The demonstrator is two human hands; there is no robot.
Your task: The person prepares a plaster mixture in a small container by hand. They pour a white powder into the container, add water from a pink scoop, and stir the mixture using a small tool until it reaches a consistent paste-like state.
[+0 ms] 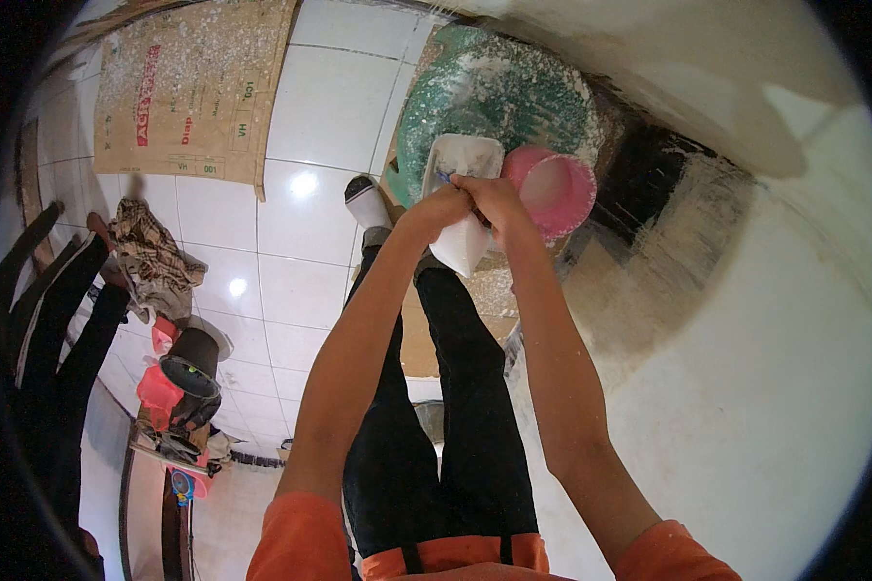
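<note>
My left hand (444, 214) and my right hand (494, 201) meet in front of me, both closed at the gathered top of a white plastic bag (463, 248). The full-looking bag hangs below my fingers. A small blue thing (445, 177) shows by the fingertips; its kind is unclear. Just beyond my hands is a white, powder-dusted tub (468, 153). To its right stands a pink bucket (571, 194) with pale contents. Behind them lies a wide green basin (426, 111), caked with white powder.
Flattened cardboard (189, 107) dusted with powder lies on the white tiled floor (310, 126) at left. Near another person's legs (63, 300) are a checked cloth (155, 247), a black bucket (194, 363) and a red container (158, 392). A pale wall (746, 387) rises on the right.
</note>
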